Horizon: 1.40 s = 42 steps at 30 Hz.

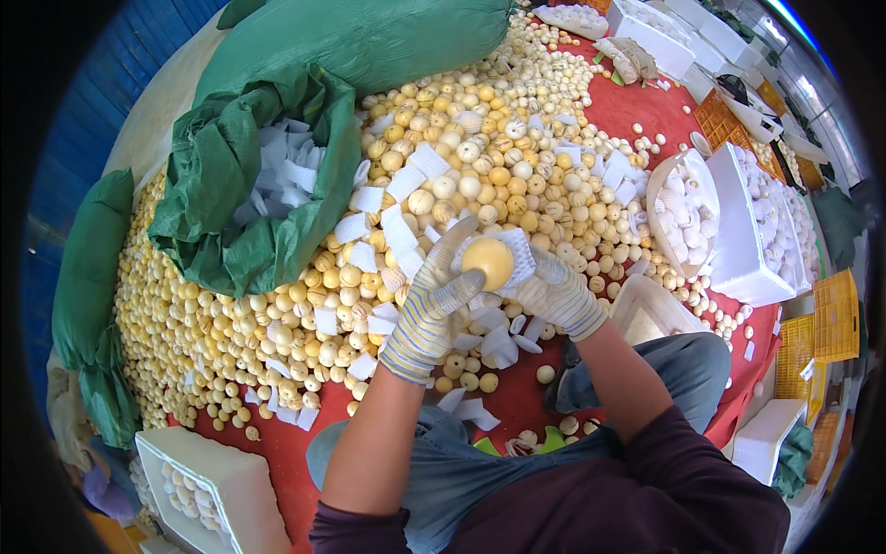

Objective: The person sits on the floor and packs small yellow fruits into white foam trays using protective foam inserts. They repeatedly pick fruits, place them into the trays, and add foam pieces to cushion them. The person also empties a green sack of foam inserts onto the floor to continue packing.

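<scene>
Both of my hands wear striped knit gloves. My left hand (439, 305) holds a round yellow melon (488, 264), its thumb against the fruit's near side. A white foam net sleeve (518, 257) lies against the right side of the melon, gripped by my right hand (562, 291), whose fingertips are partly hidden. Below and beyond the hands spreads a large heap of round yellow and cream melons (304, 298), some with dark stripes. Loose white foam nets (401, 232) are scattered over the heap. More nets fill an open green woven sack (201, 201) at the left.
Full green sacks (387, 34) lie at the back and far left. A round basket (654, 201) and white foam boxes (740, 266) of netted fruit stand at right, near an empty white tub (626, 305) and yellow crates (834, 315). Another foam box (235, 478) is at lower left.
</scene>
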Each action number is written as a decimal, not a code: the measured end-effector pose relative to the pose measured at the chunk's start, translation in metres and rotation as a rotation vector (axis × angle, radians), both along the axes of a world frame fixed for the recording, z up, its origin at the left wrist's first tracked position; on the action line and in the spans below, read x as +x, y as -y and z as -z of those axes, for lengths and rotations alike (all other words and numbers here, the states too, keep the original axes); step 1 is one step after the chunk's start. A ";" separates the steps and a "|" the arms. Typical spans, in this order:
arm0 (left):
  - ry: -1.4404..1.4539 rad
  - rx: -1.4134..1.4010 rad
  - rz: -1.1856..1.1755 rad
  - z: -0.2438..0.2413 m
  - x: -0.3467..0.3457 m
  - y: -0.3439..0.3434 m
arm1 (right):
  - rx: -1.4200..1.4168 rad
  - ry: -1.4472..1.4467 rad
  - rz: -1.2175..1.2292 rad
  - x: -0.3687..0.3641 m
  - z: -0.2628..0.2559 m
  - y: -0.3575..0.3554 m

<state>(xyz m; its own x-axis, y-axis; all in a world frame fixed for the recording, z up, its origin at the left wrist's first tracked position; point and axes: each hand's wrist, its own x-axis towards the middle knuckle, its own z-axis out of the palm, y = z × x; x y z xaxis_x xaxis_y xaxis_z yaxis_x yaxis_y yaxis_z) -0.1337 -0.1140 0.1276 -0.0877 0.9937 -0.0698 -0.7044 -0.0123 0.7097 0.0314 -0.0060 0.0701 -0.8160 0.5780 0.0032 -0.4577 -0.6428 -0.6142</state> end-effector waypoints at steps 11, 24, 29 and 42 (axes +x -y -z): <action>-0.363 -0.024 -0.001 0.001 -0.009 -0.001 | 0.482 0.415 0.316 0.002 -0.021 0.001; -0.961 -0.466 0.039 0.096 -0.002 -0.012 | 1.463 0.731 0.209 0.008 0.002 0.018; -1.033 -0.391 0.127 0.089 0.023 -0.011 | 0.964 1.310 0.067 0.064 0.072 -0.035; -0.847 -0.416 0.036 0.060 0.021 -0.023 | -0.070 1.304 1.011 0.337 0.141 -0.258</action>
<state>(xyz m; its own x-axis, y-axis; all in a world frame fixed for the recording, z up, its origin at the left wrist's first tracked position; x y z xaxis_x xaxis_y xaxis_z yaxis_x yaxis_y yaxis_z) -0.1130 -0.0909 0.0675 -0.2412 0.9066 -0.3463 0.0525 0.3685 0.9282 0.3682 0.2521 -0.0708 0.4350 0.8131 -0.3868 0.0867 -0.4654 -0.8809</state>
